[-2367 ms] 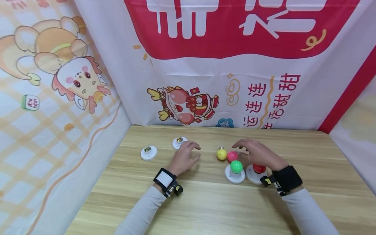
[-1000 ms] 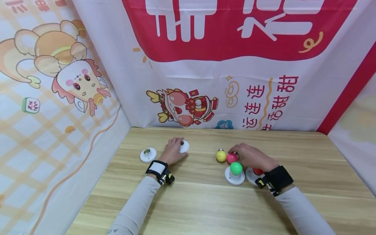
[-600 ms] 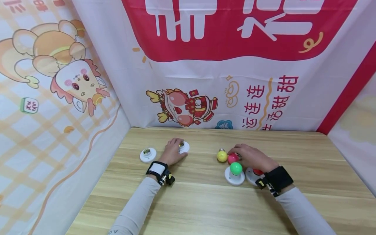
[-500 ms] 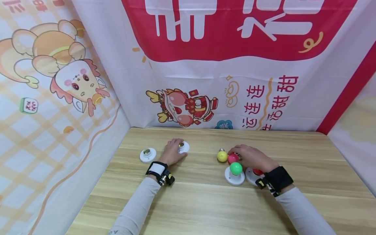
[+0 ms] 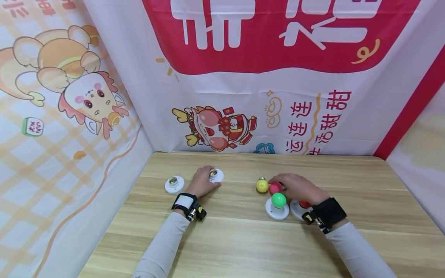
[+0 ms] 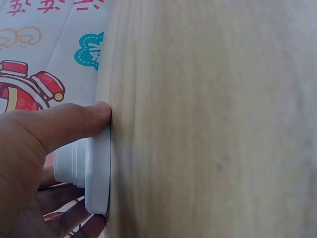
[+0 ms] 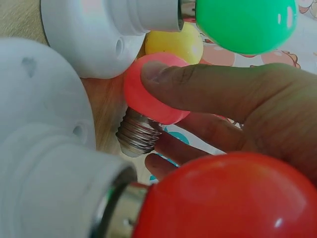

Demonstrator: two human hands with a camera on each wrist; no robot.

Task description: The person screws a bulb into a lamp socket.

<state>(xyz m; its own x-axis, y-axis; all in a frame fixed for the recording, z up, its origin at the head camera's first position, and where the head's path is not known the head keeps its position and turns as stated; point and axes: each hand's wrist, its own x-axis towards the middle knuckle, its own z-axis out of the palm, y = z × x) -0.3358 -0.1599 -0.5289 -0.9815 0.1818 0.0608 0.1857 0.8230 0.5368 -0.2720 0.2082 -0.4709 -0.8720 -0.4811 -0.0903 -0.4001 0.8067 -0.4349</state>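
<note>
In the head view my left hand (image 5: pixel 201 182) grips the rim of a round white lamp holder (image 5: pixel 217 176) on the table. The left wrist view has the thumb on one edge of the holder's base (image 6: pixel 98 171) and the fingers around the other side. My right hand (image 5: pixel 299 187) pinches a pink light bulb (image 7: pixel 143 89) between thumb and fingers, its metal screw base (image 7: pixel 138 131) showing. A yellow bulb (image 5: pixel 262 186) lies just left of it. Nearer stand a green bulb (image 5: pixel 279 200) and a red bulb (image 7: pixel 233 203), each screwed into a white holder.
Another white lamp holder (image 5: pixel 174 184), without a bulb, sits at the left on the wooden table (image 5: pixel 236 239). Printed cloth (image 5: pixel 222 85) hangs behind the table's back edge. More patterned cloth (image 5: pixel 69 154) covers the left side.
My left hand has moved left and taken hold of the lamp holder, which now sits slightly farther right and nearer. My right hand has come down and closed on the pink bulb.
</note>
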